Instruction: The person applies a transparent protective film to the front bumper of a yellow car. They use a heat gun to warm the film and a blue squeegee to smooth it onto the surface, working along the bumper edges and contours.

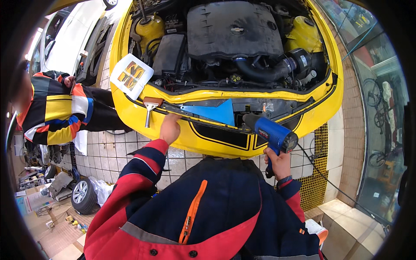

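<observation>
My right hand (278, 162) grips the handle of a blue heat gun (271, 132), whose dark nozzle points left over the car's front edge. My left hand (170, 128) is closed, fingers curled against the front of the yellow bumper (177, 141); whatever they pinch is hidden. Just beyond it a blue sheet (216, 112) lies along the front panel. A scraper (151, 108) with a brown head and metal handle rests on the yellow edge left of that hand. Black stripe decals (221, 138) run across the bumper between my hands.
Ahead is the open engine bay with a black engine cover (234, 30). A white tray-like piece (141, 89) sits on its left edge. At left stands another person (58, 108). The cord (318, 169) trails right; a wheel (84, 195) lies at lower left.
</observation>
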A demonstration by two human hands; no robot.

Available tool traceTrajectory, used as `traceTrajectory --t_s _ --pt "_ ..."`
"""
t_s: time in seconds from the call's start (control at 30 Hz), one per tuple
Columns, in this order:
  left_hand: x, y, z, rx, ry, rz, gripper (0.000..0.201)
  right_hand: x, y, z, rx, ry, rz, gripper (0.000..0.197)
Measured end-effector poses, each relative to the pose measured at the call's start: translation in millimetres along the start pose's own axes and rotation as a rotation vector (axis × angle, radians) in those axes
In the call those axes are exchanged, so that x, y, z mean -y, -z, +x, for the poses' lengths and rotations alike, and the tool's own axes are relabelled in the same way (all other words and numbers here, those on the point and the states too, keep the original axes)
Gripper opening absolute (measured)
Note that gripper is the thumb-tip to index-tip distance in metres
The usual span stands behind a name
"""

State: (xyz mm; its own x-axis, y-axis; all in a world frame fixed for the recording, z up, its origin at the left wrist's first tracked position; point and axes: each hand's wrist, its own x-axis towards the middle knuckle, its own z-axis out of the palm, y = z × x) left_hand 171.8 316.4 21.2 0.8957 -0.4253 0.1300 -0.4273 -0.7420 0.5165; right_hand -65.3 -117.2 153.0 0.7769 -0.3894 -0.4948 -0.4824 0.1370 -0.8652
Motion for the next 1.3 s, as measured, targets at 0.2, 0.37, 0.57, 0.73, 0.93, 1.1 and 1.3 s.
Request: traceTrajectory --t_s 0.2,0.37,0.57,0.73,0.93,1.1,1.3 --pt "-21 -8 -3 0.206 -0.18 0.172 0.041 0 11 -11 -0.019 -0.028 -0.02 0.016" --pt "-22 -5 -3 0.207 -0.294 0.231 0.041 -6 15 -26 -0.112 0.003 0.031 0.009" --pt "-26 -4 39 0.476 -0.12 0.35 0.028 -20 18 -53 -0.254 0.046 0.139 0.008" --pt "-45 -30 84 0.295 -0.232 0.208 0.038 -42 30 -92 -0.372 -0.004 0.172 0.014" --pt "-58 -50 126 0.432 -0.26 0.341 0.051 -61 20 -163 -0.601 -0.023 0.18 0.011" --pt "-69 -34 127 0.518 -0.373 0.193 0.031 -88 25 -182 -0.613 -0.037 0.285 0.012" --pt "-115 -33 22 0.443 -0.151 -0.165 0.032 -115 63 -162 -0.481 -0.064 0.264 0.015"
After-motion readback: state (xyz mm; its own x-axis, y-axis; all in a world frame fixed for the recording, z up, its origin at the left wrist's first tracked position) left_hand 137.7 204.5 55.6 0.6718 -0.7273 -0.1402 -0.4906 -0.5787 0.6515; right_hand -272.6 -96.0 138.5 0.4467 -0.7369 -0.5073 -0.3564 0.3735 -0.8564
